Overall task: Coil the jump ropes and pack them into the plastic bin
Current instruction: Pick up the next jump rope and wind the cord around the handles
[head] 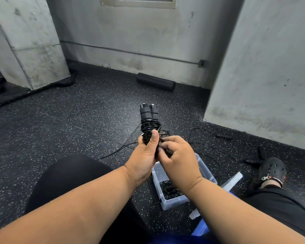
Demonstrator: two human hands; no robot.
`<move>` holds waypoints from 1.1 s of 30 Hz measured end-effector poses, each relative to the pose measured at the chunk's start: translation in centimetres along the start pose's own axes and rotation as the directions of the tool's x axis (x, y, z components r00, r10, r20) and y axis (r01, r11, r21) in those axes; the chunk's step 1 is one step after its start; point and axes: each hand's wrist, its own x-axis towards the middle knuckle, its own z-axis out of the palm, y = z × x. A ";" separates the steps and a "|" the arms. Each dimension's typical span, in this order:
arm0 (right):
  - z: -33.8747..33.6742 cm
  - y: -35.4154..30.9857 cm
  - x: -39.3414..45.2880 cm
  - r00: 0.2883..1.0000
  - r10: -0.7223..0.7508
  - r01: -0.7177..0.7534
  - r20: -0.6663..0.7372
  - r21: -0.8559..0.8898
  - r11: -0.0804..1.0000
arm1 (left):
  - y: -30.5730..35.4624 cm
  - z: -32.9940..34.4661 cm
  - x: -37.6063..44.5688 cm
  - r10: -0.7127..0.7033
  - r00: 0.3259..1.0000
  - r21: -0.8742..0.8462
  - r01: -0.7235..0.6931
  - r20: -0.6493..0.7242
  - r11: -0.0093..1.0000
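Your left hand [144,155] grasps the coiled jump rope [149,125], handles pointing up and away, above the plastic bin [203,170]; your right hand [179,155] pinches its loose cord.

The jump rope [149,128] has a thin, glossy black cord that looks like plastic, wound around two handles [148,111] covered in matt black foam with shiny metal-looking end caps. The bin [205,170] is translucent, smooth plastic with a faint bluish tint. The floor [60,120] is matt black rubber flecked with white specks. The walls [262,67] are rough, stained grey concrete. The foam roller [156,82] looks matt black. The shoe [273,169] is perforated matt black rubber.
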 end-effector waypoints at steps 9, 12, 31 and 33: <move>-2.0 -2.5 -0.2 0.997 -0.055 0.039 0.054 0.253 0.967 | 0.4 -0.9 1.1 -0.012 0.996 0.069 0.019 -0.088 0.997; -3.9 -3.6 1.0 0.988 -0.152 0.142 0.019 0.267 0.953 | 0.9 -1.7 1.7 -0.020 0.991 0.088 0.031 -0.133 0.996; -6.0 1.2 2.4 0.926 0.263 -0.375 0.272 0.576 0.726 | 2.0 -1.2 -1.2 -0.303 0.933 0.206 0.264 0.192 0.942; -6.1 1.1 2.7 0.923 0.266 -0.384 0.278 0.638 0.667 | 2.1 -0.8 -1.3 -0.317 0.924 0.180 0.282 0.215 0.943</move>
